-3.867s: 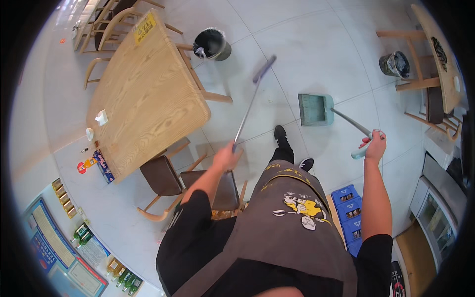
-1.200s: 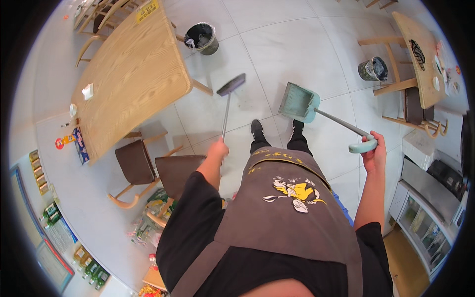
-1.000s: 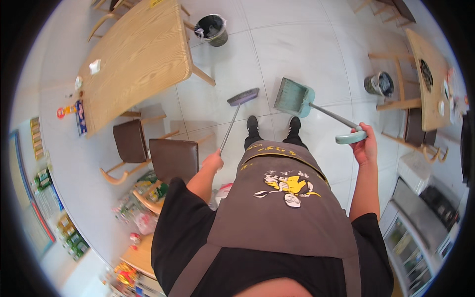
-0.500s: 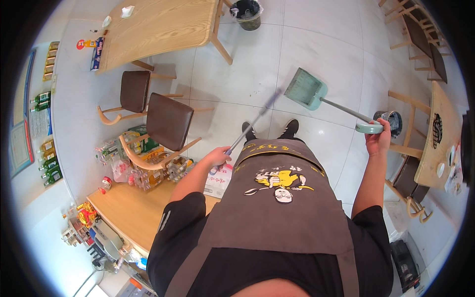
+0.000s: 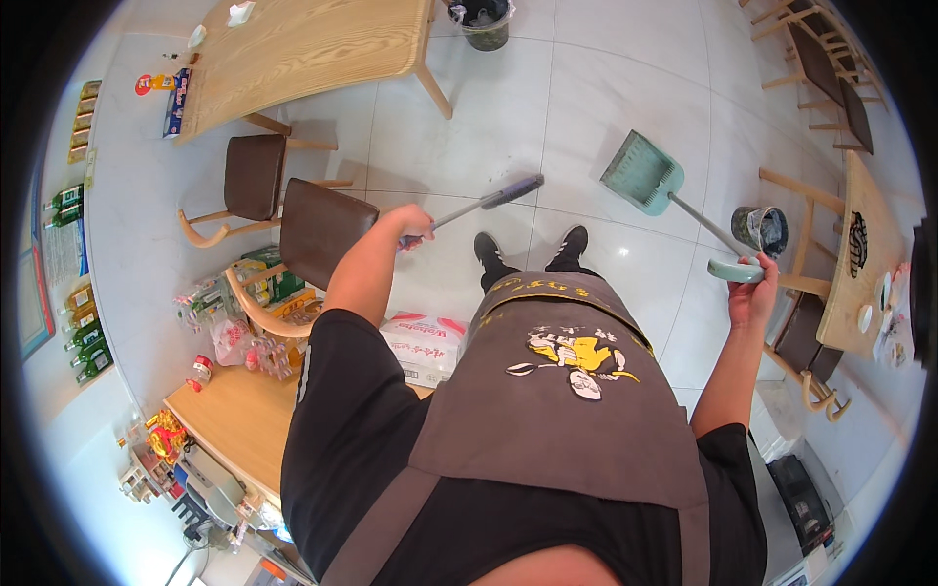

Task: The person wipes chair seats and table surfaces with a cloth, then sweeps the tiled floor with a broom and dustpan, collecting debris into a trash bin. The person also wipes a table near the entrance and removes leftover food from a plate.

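Long grey-shafted, purple-headed broom (image 5: pixel 514 190), left of the pale green plastic dustpan (image 5: pixel 642 174), sits clasped in your left hand (image 5: pixel 411 227), your right hand (image 5: pixel 756 281) gripping the dustpan's curved handle (image 5: pixel 729 269), their length presumably sparing you stooping.

The top edge crops a table (image 5: pixel 313 54) and bin (image 5: pixel 488 38) — the left hand (image 5: pixel 412 222) partly hides the broom handle (image 5: pixel 459 214).

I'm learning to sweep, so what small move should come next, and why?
Probably the left hand should guide the broom rightward to the dustpan: its open edge faces the broom, floor separates them, and the right hand holds the dustpan.
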Action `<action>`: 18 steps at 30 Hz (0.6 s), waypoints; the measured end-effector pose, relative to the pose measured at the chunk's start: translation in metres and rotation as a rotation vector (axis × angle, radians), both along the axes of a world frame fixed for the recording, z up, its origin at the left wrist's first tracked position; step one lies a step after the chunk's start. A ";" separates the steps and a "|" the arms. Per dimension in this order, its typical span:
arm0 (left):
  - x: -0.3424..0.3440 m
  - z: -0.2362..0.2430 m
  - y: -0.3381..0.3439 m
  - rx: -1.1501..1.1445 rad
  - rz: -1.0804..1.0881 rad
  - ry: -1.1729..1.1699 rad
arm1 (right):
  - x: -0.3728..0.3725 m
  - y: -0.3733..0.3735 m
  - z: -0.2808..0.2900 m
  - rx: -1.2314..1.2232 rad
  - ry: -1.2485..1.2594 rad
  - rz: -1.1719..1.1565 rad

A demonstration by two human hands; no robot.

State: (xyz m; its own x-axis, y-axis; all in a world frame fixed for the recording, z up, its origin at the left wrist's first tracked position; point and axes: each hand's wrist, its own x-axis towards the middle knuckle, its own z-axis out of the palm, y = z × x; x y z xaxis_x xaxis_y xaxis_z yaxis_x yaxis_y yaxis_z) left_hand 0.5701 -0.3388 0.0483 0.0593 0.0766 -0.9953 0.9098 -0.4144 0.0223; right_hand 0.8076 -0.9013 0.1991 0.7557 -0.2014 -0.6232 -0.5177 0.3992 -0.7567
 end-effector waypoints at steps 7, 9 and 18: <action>-0.003 0.017 0.000 0.033 -0.086 -0.064 | -0.011 -0.004 -0.008 -0.013 0.031 -0.019; -0.018 0.027 -0.012 0.010 -0.001 -0.114 | -0.014 -0.010 -0.009 -0.002 0.045 -0.039; -0.002 -0.023 -0.125 -0.541 0.666 -0.287 | -0.035 -0.083 0.018 -0.083 0.069 -0.077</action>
State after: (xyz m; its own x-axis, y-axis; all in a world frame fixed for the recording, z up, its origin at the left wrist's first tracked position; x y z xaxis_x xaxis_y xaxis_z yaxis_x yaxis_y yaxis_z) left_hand 0.5677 -0.4637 0.0249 0.4214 -0.2902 -0.8592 0.8870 0.3293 0.3238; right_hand 0.7723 -0.9844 0.2171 0.6921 -0.3105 -0.6516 -0.5396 0.3771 -0.7528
